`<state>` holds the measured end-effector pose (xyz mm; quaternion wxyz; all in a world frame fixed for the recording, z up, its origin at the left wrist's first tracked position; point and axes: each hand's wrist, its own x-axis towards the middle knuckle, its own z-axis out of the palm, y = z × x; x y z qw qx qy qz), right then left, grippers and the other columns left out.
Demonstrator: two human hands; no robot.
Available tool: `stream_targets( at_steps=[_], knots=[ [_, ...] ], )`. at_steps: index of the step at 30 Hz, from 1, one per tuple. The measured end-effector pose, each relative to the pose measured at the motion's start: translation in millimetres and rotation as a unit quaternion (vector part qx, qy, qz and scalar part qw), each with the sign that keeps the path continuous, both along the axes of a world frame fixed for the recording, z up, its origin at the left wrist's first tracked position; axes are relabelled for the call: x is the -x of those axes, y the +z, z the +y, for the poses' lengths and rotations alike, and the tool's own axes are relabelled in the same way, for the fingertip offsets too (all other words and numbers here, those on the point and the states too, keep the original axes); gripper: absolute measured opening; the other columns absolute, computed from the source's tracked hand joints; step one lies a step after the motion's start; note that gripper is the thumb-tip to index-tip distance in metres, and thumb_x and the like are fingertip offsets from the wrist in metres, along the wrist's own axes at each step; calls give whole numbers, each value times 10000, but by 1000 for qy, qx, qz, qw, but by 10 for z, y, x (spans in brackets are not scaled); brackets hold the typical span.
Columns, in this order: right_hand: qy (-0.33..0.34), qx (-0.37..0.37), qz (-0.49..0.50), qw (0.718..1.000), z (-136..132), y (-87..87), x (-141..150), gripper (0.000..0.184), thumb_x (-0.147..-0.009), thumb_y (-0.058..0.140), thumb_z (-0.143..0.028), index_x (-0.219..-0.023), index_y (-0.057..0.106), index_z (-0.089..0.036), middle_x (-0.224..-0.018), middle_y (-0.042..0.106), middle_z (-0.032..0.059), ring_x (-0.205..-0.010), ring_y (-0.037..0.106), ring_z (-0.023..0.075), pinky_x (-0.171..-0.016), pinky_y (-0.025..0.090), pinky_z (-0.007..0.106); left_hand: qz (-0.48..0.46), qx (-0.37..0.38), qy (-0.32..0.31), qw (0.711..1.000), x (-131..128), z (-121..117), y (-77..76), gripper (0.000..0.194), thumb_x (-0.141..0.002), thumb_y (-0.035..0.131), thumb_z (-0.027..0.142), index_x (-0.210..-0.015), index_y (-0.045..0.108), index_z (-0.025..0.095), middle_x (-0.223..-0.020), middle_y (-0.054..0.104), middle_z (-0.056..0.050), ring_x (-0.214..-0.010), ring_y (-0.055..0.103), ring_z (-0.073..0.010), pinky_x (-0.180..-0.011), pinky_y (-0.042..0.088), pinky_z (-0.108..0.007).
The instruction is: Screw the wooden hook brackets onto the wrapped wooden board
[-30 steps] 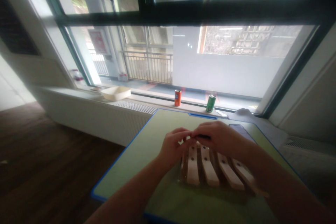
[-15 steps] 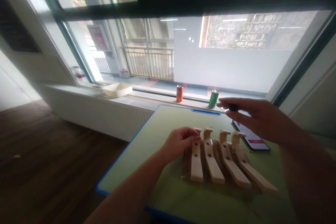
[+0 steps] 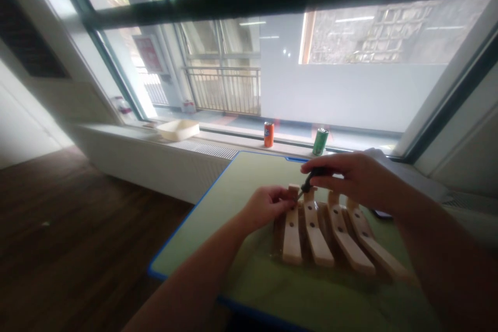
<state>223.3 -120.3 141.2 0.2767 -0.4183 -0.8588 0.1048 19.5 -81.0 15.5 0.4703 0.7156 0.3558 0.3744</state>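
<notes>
Several pale wooden hooks (image 3: 319, 251), each with dark round holes, lie side by side on a brown board (image 3: 278, 231). My left hand (image 3: 268, 207) is closed in a pinch at the upper part of the leftmost wooden hook (image 3: 292, 249); whatever sits between its fingertips is too small to make out. In my right hand (image 3: 346, 174) is a screwdriver (image 3: 307, 181) with a black handle. Its shaft slants down and left, and the tip reaches my left fingertips. My right hand partly covers the upper ends of the right-hand hooks.
A green table (image 3: 218, 207) with a blue edge carries the work. Behind it, an orange can (image 3: 268, 135) and a green can (image 3: 320, 142) stand on the window sill, with a cream tray (image 3: 178, 130) farther left. A phone (image 3: 383, 213) shows partly beneath my right forearm.
My right hand has moved left with the screwdriver, bringing its tip to my left fingertips. The left hand stays at the leftmost hook. The view has shifted slightly.
</notes>
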Motion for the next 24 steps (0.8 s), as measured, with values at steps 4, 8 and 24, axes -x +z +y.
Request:
stream_targets(
  at_steps=[4,8,24],
  knots=[
    [2,1,6,1000,-3,-1,-6,258,-787,561,-313,-1023,654,-266,-844,691,-17,-679,622,109,-608,473,208,26,-24,27,999,16,8,-11,287,-723,610,360,-900,679,145,-806,666,-55,-686,564,-148,-611,423,-247],
    [3,19,28,999,-9,15,-28,266,-793,554,-324,-1033,644,-255,-885,687,-5,-734,628,127,-632,479,224,43,-40,38,998,22,22,-14,308,-716,617,398,-887,688,152,-761,659,-49,-647,544,-141,-582,401,-240],
    [26,29,35,999,35,-44,-13,263,-800,548,-323,-1035,642,-251,-943,683,-7,-799,629,131,-691,489,221,-52,-7,-38,998,11,58,-68,233,-725,623,281,-879,679,117,-1019,652,-77,-912,581,-207,-769,442,-279]
  ],
)
